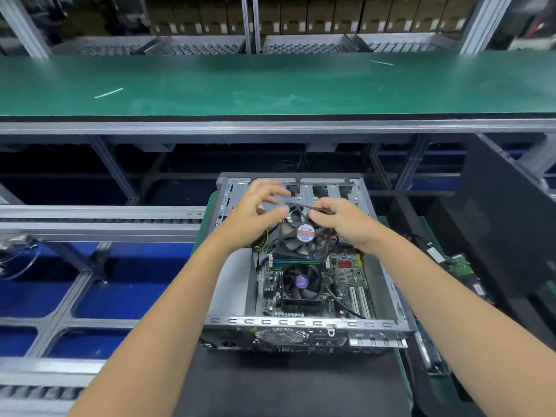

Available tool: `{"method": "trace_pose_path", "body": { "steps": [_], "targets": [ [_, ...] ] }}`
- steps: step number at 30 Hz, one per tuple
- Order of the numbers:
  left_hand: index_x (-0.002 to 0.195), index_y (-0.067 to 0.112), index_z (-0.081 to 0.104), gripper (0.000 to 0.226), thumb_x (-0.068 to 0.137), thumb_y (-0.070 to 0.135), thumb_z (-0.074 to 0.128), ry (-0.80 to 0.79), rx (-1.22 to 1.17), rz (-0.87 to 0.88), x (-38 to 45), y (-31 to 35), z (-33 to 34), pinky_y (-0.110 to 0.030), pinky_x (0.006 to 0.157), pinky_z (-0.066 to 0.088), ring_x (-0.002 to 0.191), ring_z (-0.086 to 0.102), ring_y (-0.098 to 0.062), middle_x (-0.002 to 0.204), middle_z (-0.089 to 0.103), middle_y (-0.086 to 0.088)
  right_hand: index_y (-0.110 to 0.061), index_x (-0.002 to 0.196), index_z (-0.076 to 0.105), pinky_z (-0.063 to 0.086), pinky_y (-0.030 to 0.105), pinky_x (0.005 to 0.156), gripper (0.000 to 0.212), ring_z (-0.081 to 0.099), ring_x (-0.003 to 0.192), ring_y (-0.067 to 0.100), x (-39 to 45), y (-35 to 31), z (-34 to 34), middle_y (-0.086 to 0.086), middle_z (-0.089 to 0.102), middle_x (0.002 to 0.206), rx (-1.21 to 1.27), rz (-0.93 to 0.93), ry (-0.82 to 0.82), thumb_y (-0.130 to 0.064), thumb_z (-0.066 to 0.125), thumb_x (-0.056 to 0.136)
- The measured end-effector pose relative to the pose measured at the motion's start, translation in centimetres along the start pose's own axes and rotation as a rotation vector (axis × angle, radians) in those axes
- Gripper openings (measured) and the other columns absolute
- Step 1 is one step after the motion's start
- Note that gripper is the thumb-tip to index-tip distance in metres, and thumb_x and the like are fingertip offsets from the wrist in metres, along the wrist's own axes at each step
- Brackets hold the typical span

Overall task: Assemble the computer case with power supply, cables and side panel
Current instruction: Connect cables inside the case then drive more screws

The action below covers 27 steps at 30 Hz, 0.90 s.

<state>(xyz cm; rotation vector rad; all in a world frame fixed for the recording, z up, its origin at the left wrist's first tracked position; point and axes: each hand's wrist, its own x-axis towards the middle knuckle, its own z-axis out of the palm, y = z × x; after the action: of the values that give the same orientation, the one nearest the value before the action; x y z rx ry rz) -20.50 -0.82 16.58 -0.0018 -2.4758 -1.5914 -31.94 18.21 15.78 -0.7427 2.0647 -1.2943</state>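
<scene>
Both hands hold a loose case fan (304,236) over the open computer case (301,322). The right hand (340,221) pinches its top edge; the left hand (255,212) curls round its left rim. Best lower it level, clear of the cables.

A loose fan (304,233) sits in the open case (388,296), behind the motherboard's cooler (301,285).

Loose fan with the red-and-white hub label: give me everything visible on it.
The loose fan is a square, black, plastic-looking frame with dark blades and a round red-and-white hub label. It is tilted, label side up toward the camera, over the far half of the open computer case, above the motherboard and beyond the CPU cooler fan. The right hand grips its far right edge; the left hand has its thumb at the far left edge, other fingers spread. Yellow and black wires sit beside its left side.
</scene>
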Motion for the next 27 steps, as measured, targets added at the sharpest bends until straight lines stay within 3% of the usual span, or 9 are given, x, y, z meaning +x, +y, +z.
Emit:
{"method": "trace_pose_path", "body": {
  "steps": [3, 5, 7, 9, 11, 13, 15, 19, 27],
  "targets": [
    [0.114, 0.034, 0.061, 0.018, 0.097, 0.033, 0.053, -0.096, 0.075, -0.105, 0.5, 0.1, -0.3, -0.013, 0.08, 0.046, 0.098, 0.06, 0.004, 0.115, 0.065, 0.014, -0.012, 0.099, 0.061, 0.038, 0.03, 0.078, 0.015, 0.051, 0.085, 0.016, -0.3, -0.5, 1.7, 0.002, 0.058, 0.095, -0.09, -0.019, -0.082, -0.027, 0.057, 0.101],
    [0.111, 0.023, 0.068, 0.021, 0.098, 0.029, 0.053, -0.187, 0.193, -0.131, 0.6, -0.2, -0.3, -0.019, 0.081, 0.049, 0.095, 0.064, -0.006, 0.103, 0.071, 0.007, -0.006, 0.107, 0.059, 0.038, 0.034, 0.081, 0.022, 0.052, 0.09, 0.018, -0.3, -0.4, 2.6, 0.006, 0.059, 0.101, -0.143, -0.01, -0.112, -0.027, 0.058, 0.101],
    [0.109, 0.017, 0.069, 0.019, 0.097, 0.021, 0.055, -0.259, 0.267, -0.141, 0.5, -0.5, -0.2, -0.028, 0.084, 0.048, 0.093, 0.064, -0.014, 0.1, 0.071, 0.003, -0.008, 0.104, 0.058, 0.041, 0.032, 0.078, 0.018, 0.053, 0.09, 0.019, -0.5, -0.1, 3.2, 0.007, 0.058, 0.101, -0.159, 0.015, -0.145, -0.027, 0.058, 0.101],
    [0.109, 0.016, 0.069, 0.017, 0.096, 0.018, 0.058, -0.324, 0.272, -0.155, 0.2, -0.8, -0.2, -0.022, 0.082, 0.048, 0.092, 0.063, -0.01, 0.101, 0.07, 0.004, -0.016, 0.098, 0.056, 0.043, 0.03, 0.077, 0.012, 0.054, 0.089, 0.019, -1.0, 0.4, 3.6, 0.007, 0.059, 0.099, -0.159, 0.037, -0.182, -0.027, 0.059, 0.1],
    [0.11, 0.016, 0.07, 0.019, 0.094, 0.021, 0.061, -0.378, 0.293, -0.187, -0.2, -0.9, -0.2, -0.02, 0.082, 0.048, 0.092, 0.063, -0.009, 0.102, 0.07, 0.003, -0.019, 0.101, 0.055, 0.044, 0.035, 0.087, 0.014, 0.055, 0.096, 0.02, -1.7, 1.0, 4.0, 0.008, 0.061, 0.108, -0.17, 0.072, -0.223, -0.032, 0.059, 0.1],
    [0.108, 0.018, 0.071, 0.02, 0.092, 0.026, 0.065, -0.436, 0.337, -0.219, -0.6, -1.0, -0.1, -0.025, 0.078, 0.049, 0.087, 0.063, -0.012, 0.098, 0.071, 0.002, -0.019, 0.104, 0.054, 0.042, 0.035, 0.094, 0.022, 0.054, 0.101, 0.017, -2.6, 1.4, 4.5, 0.003, 0.058, 0.112, -0.139, 0.102, -0.267, -0.039, 0.059, 0.098],
    [0.1, 0.018, 0.073, 0.017, 0.089, 0.029, 0.068, -0.503, 0.377, -0.247, -1.1, -1.1, 0.1, -0.023, 0.071, 0.049, 0.077, 0.062, -0.016, 0.088, 0.071, 0.003, -0.022, 0.097, 0.051, 0.038, 0.03, 0.09, 0.024, 0.05, 0.096, 0.01, -3.4, 1.6, 5.0, -0.007, 0.053, 0.104, -0.098, 0.124, -0.291, -0.045, 0.054, 0.099],
    [0.086, 0.02, 0.072, 0.009, 0.085, 0.029, 0.072, -0.581, 0.354, -0.278, -2.1, -1.4, 0.5, -0.017, 0.058, 0.043, 0.062, 0.053, -0.009, 0.068, 0.062, 0.01, -0.022, 0.09, 0.047, 0.033, 0.029, 0.078, 0.018, 0.042, 0.084, 0.01, -4.3, 1.9, 5.8, -0.009, 0.046, 0.091, -0.141, 0.104, -0.289, -0.031, 0.046, 0.105],
    [0.086, 0.019, 0.069, 0.007, 0.089, 0.025, 0.068, -0.569, 0.397, -0.236, -4.6, 0.0, 1.8, -0.013, 0.059, 0.036, 0.062, 0.045, -0.005, 0.07, 0.057, 0.01, -0.018, 0.086, 0.055, 0.035, 0.029, 0.079, 0.014, 0.047, 0.082, 0.013, -6.5, 2.6, 6.3, -0.006, 0.052, 0.084, -0.06, 0.031, -0.284, -0.019, 0.058, 0.099]
  ]
}}
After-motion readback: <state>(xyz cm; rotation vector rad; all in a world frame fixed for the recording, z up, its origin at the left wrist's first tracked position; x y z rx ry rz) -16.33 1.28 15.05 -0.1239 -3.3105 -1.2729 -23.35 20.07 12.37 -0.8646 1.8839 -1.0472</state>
